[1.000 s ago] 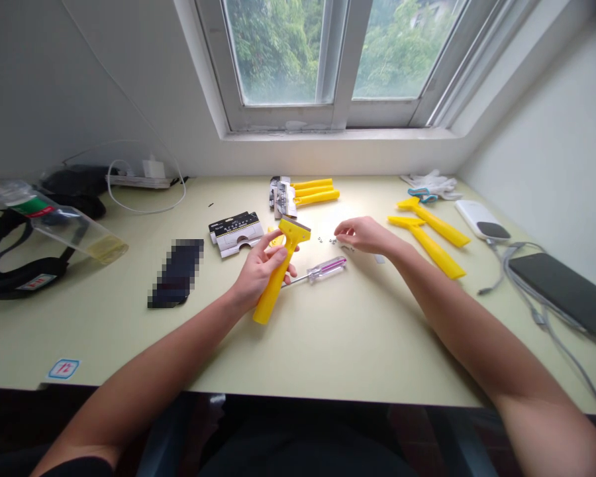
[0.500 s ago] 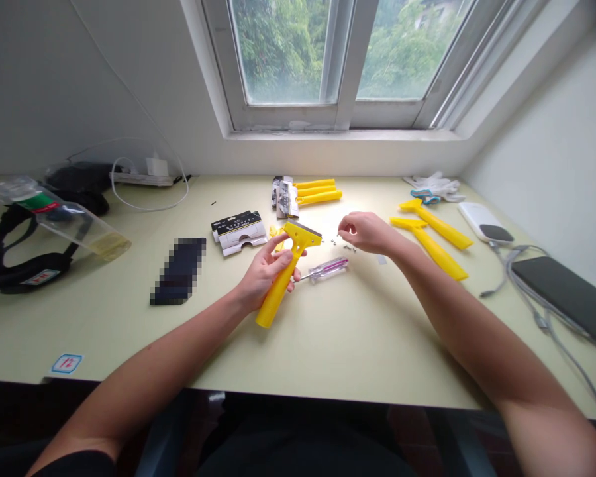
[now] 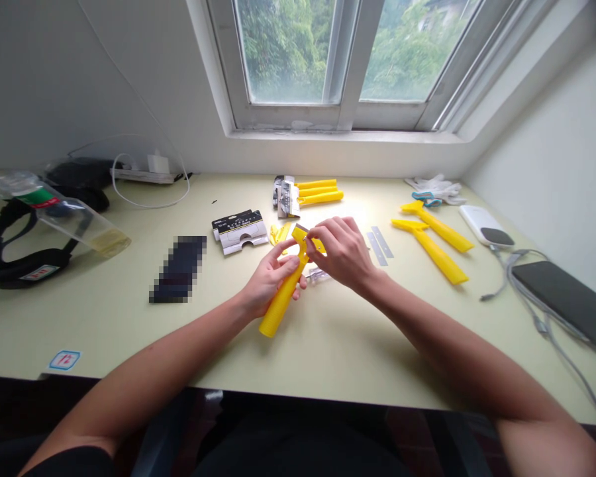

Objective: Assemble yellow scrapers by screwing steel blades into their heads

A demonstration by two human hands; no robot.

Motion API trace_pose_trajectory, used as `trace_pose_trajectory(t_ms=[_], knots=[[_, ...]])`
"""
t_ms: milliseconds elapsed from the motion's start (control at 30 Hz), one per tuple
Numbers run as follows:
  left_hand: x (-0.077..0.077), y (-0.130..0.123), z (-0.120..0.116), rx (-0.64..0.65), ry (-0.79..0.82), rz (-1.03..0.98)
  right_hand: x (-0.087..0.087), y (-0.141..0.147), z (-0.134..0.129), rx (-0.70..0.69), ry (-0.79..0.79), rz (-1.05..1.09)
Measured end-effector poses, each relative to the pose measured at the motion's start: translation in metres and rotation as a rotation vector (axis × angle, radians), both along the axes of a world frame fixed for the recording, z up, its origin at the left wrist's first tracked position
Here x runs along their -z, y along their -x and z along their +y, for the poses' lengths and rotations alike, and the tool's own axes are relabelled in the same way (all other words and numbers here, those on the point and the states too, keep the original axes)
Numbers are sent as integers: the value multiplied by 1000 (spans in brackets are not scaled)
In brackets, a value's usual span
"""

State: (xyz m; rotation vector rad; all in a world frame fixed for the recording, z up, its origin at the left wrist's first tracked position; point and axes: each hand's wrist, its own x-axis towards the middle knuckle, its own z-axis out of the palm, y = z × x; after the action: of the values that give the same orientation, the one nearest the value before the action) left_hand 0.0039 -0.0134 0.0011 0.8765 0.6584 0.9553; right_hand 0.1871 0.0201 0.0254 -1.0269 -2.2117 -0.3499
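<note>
In my left hand [image 3: 265,281] is a yellow scraper [image 3: 278,310], its handle slanting down toward me and a metal blade edge at its head. My right hand [image 3: 346,253] is at the scraper's head, thumb and fingertips pinched together against it. Whatever small thing those fingertips hold is hidden. Behind and below the two hands, a clear-handled screwdriver [image 3: 318,274] lies partly covered on the table. Small yellow plastic parts [image 3: 279,232] lie just beyond the scraper's head. Flat metal blades [image 3: 381,242] rest to the right of my right hand.
Two yellow scraper handles [image 3: 434,255] lie at the right, near white gloves [image 3: 440,189] and a power bank [image 3: 484,224]. Cables and a dark phone [image 3: 566,298] are beyond. Packaged scrapers [image 3: 320,192] and black-and-white cards [image 3: 241,232] sit behind. A bottle [image 3: 79,218] lies left.
My right hand has come left and toward me, from above the small screws on the table to the scraper's head. The blades on the table are now uncovered. My left hand keeps its hold.
</note>
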Motion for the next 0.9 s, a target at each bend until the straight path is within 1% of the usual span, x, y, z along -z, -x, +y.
trace_pose_trajectory(t_ms=[167,267,400,533,600,633,700,767,833,900], knots=[[0,-1,-1,-5,13,4,10,3,-2,20,-21,15],[1,0,0,-9,17,0,10,4,-2,-24,-4,13],[0,1,1,-21,8,11,4,2,-1,-122,62,76],[-4,3,3,-46,5,1,-10,-7,2,-178,169,144],[-6,4,5,-74,13,-15,-15,-17,5,-177,302,130],[-6,5,6,-90,17,-21,-15,-22,7,-173,406,79],[-7,6,8,-119,25,-27,-13,-33,12,-159,644,-110],[-8,8,10,-142,35,-28,-10,-41,15,-118,818,-302],[-8,9,11,-157,41,-28,-10,-46,16,-71,906,-405],[-8,9,12,-166,39,-27,-19,-50,15,-65,967,-450]])
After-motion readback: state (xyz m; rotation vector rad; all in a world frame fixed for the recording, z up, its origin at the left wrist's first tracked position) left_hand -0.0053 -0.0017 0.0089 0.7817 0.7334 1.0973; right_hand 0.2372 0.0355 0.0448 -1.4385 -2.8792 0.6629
